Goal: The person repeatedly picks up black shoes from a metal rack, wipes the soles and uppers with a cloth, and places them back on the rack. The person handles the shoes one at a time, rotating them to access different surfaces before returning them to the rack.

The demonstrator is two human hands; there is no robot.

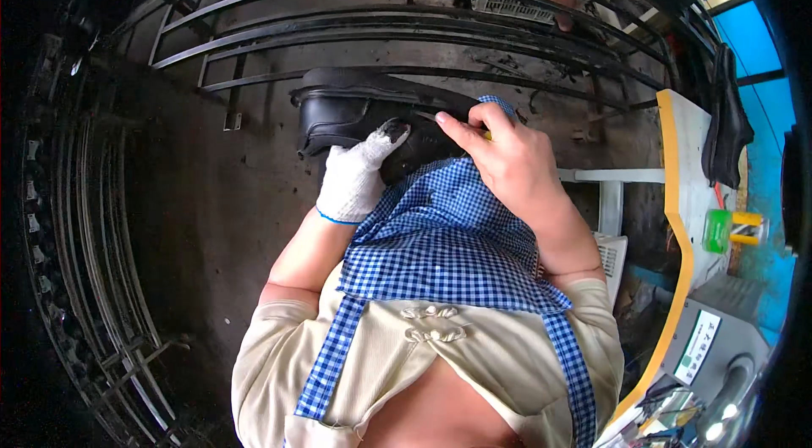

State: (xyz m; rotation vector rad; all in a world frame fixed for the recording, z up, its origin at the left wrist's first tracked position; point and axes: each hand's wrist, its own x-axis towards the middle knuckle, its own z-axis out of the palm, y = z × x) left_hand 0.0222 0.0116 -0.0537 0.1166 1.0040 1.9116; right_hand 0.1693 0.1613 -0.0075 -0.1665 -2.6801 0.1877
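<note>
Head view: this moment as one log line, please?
left hand: gloved, holding black shoe | right hand: bare, holding thin tool near shoe | apron: checked

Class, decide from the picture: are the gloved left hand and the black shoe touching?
Touching. The head view shows the gloved left hand holding the black shoe, thumb laid across its side.

Front rack point(397, 22): bars block reach beyond the shoe point(334, 116).
Left floor point(216, 219): open passage toward side rods point(95, 232).
Right-hand table point(672, 156): yellow edge obstructs.
</note>
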